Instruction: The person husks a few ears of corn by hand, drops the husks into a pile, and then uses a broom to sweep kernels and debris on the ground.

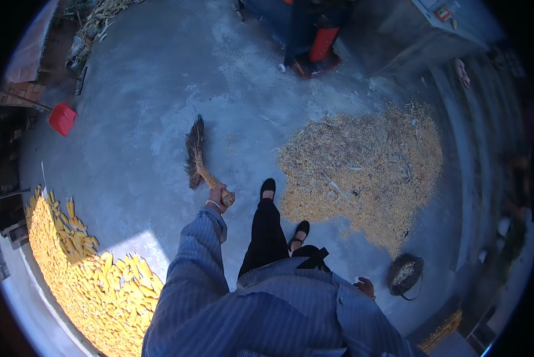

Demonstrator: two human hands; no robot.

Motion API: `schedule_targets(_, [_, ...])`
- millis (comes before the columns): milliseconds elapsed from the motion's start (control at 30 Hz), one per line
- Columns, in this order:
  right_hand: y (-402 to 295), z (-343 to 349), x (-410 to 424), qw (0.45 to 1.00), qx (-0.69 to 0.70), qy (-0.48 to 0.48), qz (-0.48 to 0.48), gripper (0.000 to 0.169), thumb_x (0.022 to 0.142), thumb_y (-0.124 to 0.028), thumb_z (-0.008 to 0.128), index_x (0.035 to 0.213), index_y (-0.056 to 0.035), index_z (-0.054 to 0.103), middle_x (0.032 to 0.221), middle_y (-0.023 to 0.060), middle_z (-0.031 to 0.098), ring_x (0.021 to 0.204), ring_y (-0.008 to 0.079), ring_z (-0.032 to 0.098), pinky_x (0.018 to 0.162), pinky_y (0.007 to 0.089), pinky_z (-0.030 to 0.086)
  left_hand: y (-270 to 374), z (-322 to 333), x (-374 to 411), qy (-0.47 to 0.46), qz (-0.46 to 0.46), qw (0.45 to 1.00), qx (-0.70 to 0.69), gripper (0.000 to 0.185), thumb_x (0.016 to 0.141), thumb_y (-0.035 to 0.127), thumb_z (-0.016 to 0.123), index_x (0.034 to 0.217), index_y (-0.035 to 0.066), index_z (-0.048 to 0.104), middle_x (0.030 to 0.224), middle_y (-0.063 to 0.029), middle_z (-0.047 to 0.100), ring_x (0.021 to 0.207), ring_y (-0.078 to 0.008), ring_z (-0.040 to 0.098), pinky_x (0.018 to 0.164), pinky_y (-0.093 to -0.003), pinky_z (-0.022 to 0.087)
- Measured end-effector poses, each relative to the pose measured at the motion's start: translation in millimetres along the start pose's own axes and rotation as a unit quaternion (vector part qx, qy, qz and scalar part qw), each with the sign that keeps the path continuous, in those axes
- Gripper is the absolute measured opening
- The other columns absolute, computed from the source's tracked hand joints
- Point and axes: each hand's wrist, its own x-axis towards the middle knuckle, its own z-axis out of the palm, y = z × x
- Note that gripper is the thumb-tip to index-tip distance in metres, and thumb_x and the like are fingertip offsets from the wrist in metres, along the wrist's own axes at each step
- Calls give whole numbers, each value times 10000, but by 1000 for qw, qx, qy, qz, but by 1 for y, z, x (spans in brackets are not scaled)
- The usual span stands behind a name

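My left hand (pixel 219 199) is closed around the thick handle of a short hand broom (pixel 195 151). The broom's dark bristles spread to the far left of the hand, close over the concrete floor; whether they touch it is unclear. By my right side hangs my right hand (pixel 365 288), partly hidden by the shirt. A small white patch shows at its fingertips, and I cannot tell whether it is something held. Ahead and to the right of my feet lies a wide spread of loose corn kernels (pixel 360 165) mixed with husk bits.
Yellow corn cobs (pixel 97 290) cover the floor at left. A dark basket (pixel 405 274) with pale pieces inside stands right of my right hand. A red shovel (pixel 62 119) lies far left. Ahead stands a dark machine with a red chute (pixel 324 44). Steps (pixel 463 156) run along the right.
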Motion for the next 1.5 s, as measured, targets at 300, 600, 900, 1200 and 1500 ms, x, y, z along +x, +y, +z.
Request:
schedule_targets(300, [-117, 137, 12, 998, -49, -3, -28, 330, 747, -84, 471, 1063, -9, 417, 780, 123, 569, 644, 197, 584, 528, 270, 474, -82, 148, -75, -240, -217, 898, 297, 430, 659, 104, 526, 1031, 142, 313, 668, -103, 452, 460, -226, 510, 374, -345, 447])
schedule_targets(600, [-105, 105, 16, 997, -8, 74, -3, 346, 737, -98, 462, 1067, -12, 407, 770, 125, 565, 626, 192, 577, 481, 253, 463, 40, 169, -134, -251, -148, 888, 355, 724, 663, 60, 511, 1273, 163, 135, 639, -89, 470, 455, -196, 499, 369, -306, 434])
schedule_targets(900, [-65, 102, -2, 996, -37, 77, 2, 372, 715, -73, 472, 1070, 5, 391, 766, 154, 561, 635, 227, 587, 472, 288, 478, 128, 209, -107, -134, 142, 925, 327, 747, 653, 51, 491, 1280, 189, 110, 623, -95, 467, 431, -204, 496, 361, -323, 435])
schedule_targets(1200, [-80, 121, -1, 994, -2, 111, 9, 352, 709, -86, 466, 1045, 8, 418, 757, 146, 564, 615, 201, 584, 471, 271, 475, 221, 325, -11, -109, 191, 822, 525, 749, 609, 81, 559, 1254, 128, 182, 740, -105, 495, 526, -241, 527, 410, -357, 459])
schedule_targets(1500, [-71, 148, 9, 997, -5, 75, 4, 375, 713, -76, 454, 1069, 16, 380, 773, 165, 557, 645, 235, 584, 484, 301, 476, 240, 279, 16, -11, 202, 611, 766, 843, 560, 158, 622, 1272, 90, 177, 1001, -164, 503, 823, -280, 540, 662, -345, 457])
